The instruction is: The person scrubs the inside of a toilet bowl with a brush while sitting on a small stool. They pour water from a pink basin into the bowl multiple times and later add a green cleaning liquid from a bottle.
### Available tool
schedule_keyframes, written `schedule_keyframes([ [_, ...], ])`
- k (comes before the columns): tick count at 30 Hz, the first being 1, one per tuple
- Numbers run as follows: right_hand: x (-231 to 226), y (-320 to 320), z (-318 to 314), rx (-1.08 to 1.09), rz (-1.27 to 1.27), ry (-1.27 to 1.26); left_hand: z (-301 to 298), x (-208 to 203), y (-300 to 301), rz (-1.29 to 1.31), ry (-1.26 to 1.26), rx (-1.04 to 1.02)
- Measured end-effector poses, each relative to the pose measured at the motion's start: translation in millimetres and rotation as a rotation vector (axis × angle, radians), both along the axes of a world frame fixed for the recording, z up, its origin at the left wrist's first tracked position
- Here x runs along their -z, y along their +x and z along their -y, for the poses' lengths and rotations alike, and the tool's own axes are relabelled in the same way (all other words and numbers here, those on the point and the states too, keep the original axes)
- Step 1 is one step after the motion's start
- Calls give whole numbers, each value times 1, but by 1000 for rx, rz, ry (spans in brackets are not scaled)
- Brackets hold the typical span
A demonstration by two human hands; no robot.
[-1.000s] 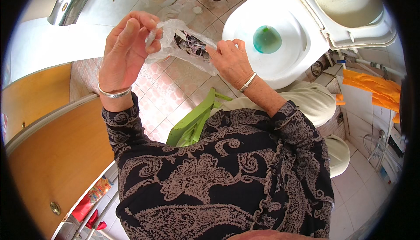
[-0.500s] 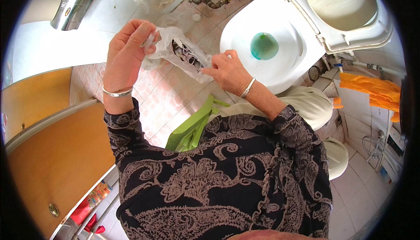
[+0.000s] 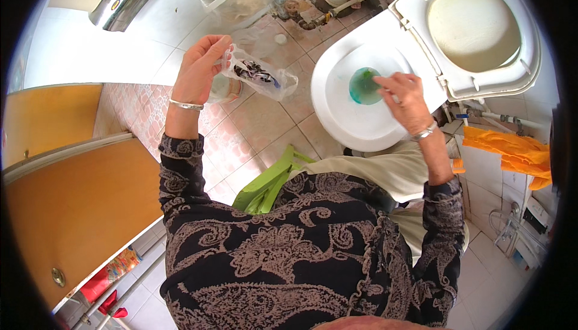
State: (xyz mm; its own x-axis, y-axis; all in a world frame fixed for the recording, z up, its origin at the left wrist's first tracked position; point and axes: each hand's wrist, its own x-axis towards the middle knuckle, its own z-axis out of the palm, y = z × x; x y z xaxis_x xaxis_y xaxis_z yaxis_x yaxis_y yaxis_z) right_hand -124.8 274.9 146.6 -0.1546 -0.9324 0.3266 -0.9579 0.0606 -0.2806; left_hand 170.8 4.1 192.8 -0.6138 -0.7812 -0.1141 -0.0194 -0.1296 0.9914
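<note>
My left hand (image 3: 203,68) grips the upper edge of a clear plastic bag (image 3: 283,83), which hangs over the tiled floor. Inside it lie dark, thin, tangled pieces (image 3: 256,72) whose kind I cannot make out. Over the bowl of the white toilet (image 3: 328,98), my right hand (image 3: 406,101) has its fingers bent and thumb drawn in. Anything small between those fingertips is hidden. Blue-green water (image 3: 361,92) stands in the bowl, with a darker green patch near my fingers. The toilet's seat and lid (image 3: 475,17) are raised.
A green plastic stool (image 3: 265,182) stands by my legs. Beneath the bag is a pale round container (image 3: 224,89). Wooden cabinet doors (image 3: 84,209) line the left. Pipes run behind the toilet, and an orange cloth (image 3: 506,152) hangs at the right.
My right hand has left the mouth of the bag and moved right, over the toilet bowl. My left hand still holds the bag, which now hangs longer and narrower.
</note>
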Motion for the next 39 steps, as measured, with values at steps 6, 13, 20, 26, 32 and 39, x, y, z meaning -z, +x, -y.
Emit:
schedule_keyframes([
  [6,-31,-58,-62,159,-13,40,46,43,2,54,97,-119],
  [13,-61,-98,-141,288,164,19,98,77,4,75,230,-144],
  [20,-60,-124,-211,495,339,121,132,34,17,9,94,-216],
  [26,-46,-128,-230,590,495,233,164,13,37,-80,72,-411],
  [32,-29,-132,-239,602,546,301,205,23,60,-168,235,-616],
  [39,-24,-145,-268,658,563,342,228,37,74,-139,327,-742],
])
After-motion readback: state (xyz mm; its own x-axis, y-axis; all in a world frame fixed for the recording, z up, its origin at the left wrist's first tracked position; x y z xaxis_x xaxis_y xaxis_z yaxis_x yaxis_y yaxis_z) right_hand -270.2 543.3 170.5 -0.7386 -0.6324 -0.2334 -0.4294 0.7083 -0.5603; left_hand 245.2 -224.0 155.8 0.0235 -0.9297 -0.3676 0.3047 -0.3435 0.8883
